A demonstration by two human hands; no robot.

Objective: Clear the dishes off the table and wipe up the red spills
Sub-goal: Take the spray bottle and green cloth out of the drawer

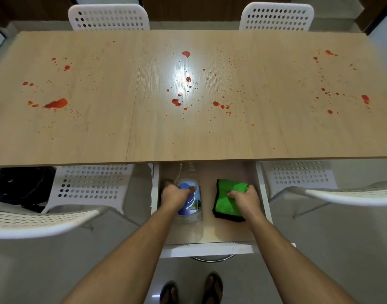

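Observation:
The light wooden table (100,139) carries no dishes; red spills (56,103) are spattered over its left, middle and right parts. Under its front edge a white drawer (210,249) is pulled out. Inside it lies a clear spray bottle (191,207) with a blue label, and my left hand (175,193) grips it. Beside the bottle lies a folded green cloth (225,200) with a black edge, which my right hand (243,197) grips at its right side.
Two white perforated chairs (109,17) stand behind the table, and two more (87,185) flank the drawer in front. A black bag (19,185) sits at the lower left. My feet in sandals (212,288) stand on the grey floor below the drawer.

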